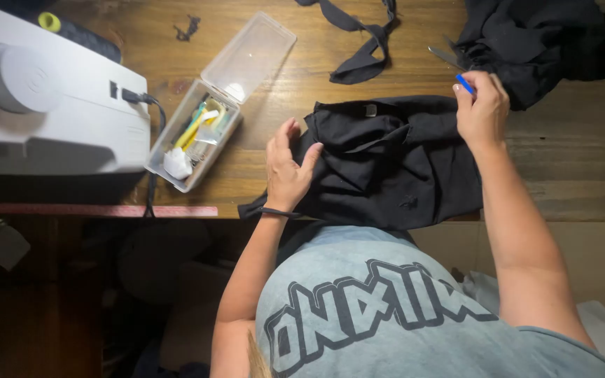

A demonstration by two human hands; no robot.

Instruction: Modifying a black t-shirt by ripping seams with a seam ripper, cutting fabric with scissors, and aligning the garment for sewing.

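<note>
A piece of soft black fabric [386, 164] lies crumpled in loose folds at the near edge of the wooden table [568, 161], its matte cloth draping slightly over the edge toward the person. The left hand [288, 168] rests flat on the fabric's left corner, fingers released and spread, grasping nothing. The right hand [483, 108] sits at the fabric's far right edge, fingers pinched around a small blue tool [464, 84], slim and glossy like plastic.

Just beyond that hand, metal scissors [446, 56] lie partly tucked under a heap of dark cloth [540, 42] at the far right. A narrow black strip [362, 42] curls farther off. To the left, a clear plastic box [208, 126] stands with its hinged lid open, holding yellow and white sewing bits. At far left sits a smooth white sewing machine [50, 105].
</note>
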